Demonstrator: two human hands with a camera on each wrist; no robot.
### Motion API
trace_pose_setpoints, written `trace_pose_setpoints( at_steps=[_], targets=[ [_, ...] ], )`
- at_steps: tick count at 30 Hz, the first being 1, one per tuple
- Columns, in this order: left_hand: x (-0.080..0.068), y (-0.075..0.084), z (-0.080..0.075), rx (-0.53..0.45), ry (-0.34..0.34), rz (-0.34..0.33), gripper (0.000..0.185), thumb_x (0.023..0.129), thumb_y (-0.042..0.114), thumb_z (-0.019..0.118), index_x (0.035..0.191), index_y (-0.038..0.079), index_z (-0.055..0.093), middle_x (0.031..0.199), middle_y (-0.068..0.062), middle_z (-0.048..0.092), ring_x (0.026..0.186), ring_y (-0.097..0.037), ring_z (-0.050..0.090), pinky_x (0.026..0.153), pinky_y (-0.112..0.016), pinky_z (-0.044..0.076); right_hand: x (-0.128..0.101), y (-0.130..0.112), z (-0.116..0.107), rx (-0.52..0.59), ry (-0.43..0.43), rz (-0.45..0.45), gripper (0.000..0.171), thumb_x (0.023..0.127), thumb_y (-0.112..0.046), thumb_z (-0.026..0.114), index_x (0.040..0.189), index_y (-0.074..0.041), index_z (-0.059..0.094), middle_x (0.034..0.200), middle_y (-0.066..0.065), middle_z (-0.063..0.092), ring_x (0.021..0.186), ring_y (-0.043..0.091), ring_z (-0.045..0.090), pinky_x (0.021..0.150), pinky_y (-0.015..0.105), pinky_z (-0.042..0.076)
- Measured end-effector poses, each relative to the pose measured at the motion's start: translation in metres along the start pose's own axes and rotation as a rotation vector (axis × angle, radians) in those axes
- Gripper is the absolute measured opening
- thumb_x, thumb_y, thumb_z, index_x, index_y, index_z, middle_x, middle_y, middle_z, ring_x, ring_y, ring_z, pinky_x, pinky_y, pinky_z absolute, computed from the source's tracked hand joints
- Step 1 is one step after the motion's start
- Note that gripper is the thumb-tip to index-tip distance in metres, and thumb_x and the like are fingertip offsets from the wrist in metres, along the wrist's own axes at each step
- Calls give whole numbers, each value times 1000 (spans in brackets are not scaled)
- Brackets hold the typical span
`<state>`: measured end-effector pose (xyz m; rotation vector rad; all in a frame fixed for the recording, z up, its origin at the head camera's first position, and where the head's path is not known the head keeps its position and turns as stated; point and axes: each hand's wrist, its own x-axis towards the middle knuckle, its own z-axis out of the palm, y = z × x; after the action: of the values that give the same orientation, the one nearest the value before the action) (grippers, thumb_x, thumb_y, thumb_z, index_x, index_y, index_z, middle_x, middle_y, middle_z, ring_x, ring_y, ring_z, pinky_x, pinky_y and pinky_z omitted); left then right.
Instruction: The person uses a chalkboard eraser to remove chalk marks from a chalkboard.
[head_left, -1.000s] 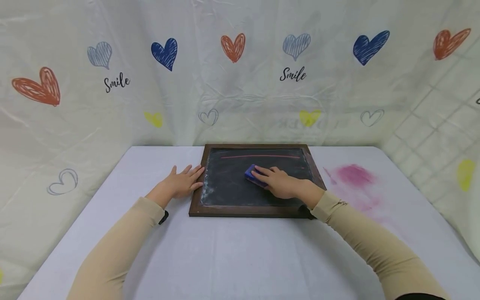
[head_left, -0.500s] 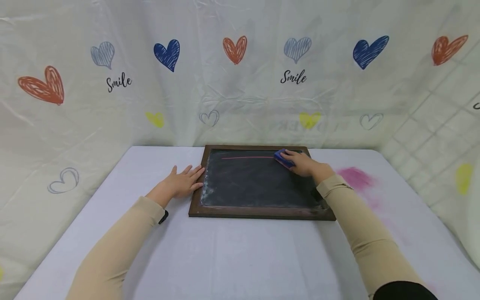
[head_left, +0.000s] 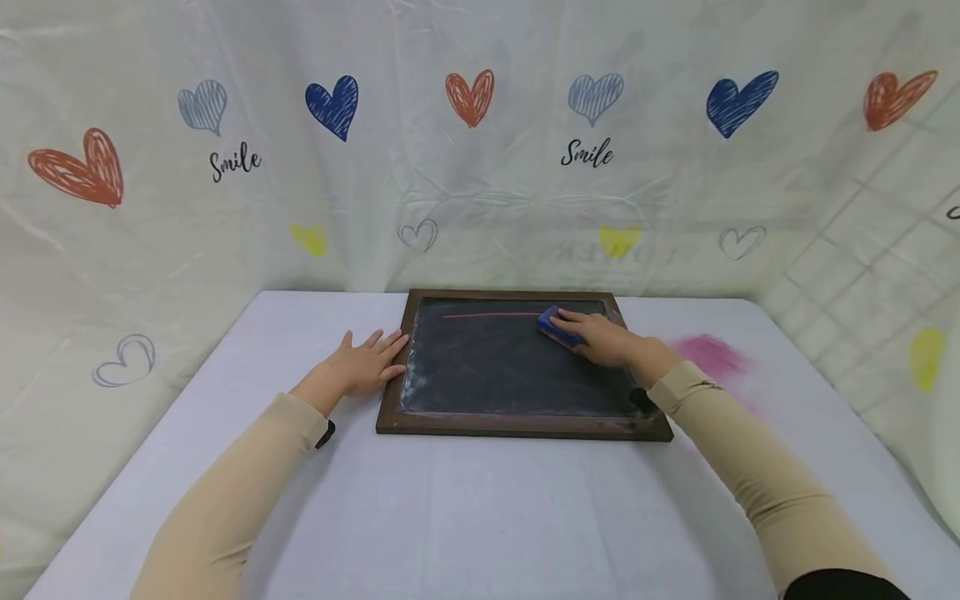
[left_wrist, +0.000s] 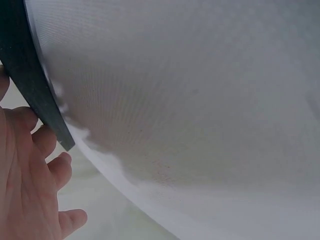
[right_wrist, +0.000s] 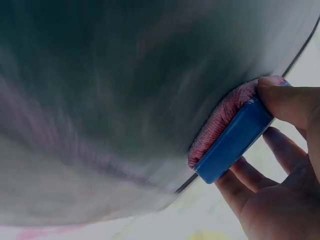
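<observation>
Head view shows your right hand [head_left: 611,343] holding the blue eraser [head_left: 556,327] at the right end of the red chalk line [head_left: 491,316], near the far edge of the chalkboard [head_left: 510,375]. Half a second ago the eraser sat further right, so the line is now shorter there and the wipe is moving leftward. Right wrist view shows your fingers [right_wrist: 285,102] curled round the eraser [right_wrist: 235,140], its felt pressed to the board. Your left hand [head_left: 362,367] lies flat, fingers spread, against the left frame on the surface [head_left: 480,517].

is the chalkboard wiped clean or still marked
Still marked: a red chalk line remains on the chalkboard, left of the blue eraser the right hand holds.
</observation>
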<state>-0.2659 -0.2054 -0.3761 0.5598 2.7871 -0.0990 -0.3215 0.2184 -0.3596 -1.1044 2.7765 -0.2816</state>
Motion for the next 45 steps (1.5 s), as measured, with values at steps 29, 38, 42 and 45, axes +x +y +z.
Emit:
trace_pose_setpoints(
  at_steps=[29, 38, 42, 45],
  targets=[
    [0, -2, 2, -11, -10, -5, 67, 113, 46, 30, 167, 13, 10, 172, -9, 11, 156, -36, 12, 116, -72, 4, 26, 23, -8, 24, 4, 44, 61, 98, 6, 59, 154, 10, 36, 158, 37, 26, 122, 56, 51, 94, 56, 45],
    [5, -4, 4, 25, -12, -6, 68, 112, 48, 29, 167, 13, 8, 172, -7, 10, 156, -34, 13, 116, -72, 5, 20, 37, -10, 3, 40, 117, 63, 96, 8, 59, 153, 11, 34, 156, 40, 26, 101, 52, 59, 79, 50, 44],
    [7, -4, 5, 26, -17, -6, 68, 112, 48, 29, 167, 13, 8, 172, -8, 10, 156, -35, 13, 116, -72, 6, 22, 30, -7, -16, 31, 140, 64, 96, 9, 57, 155, 8, 34, 157, 38, 26, 70, 37, 53, 71, 42, 40],
    [7, -5, 6, 26, -18, -13, 69, 112, 49, 29, 167, 13, 9, 172, -7, 10, 156, -35, 13, 116, -72, 6, 29, 23, -5, -13, 11, 161, 63, 97, 9, 55, 156, 6, 33, 159, 35, 25, 71, 36, 51, 72, 43, 40]
  ],
)
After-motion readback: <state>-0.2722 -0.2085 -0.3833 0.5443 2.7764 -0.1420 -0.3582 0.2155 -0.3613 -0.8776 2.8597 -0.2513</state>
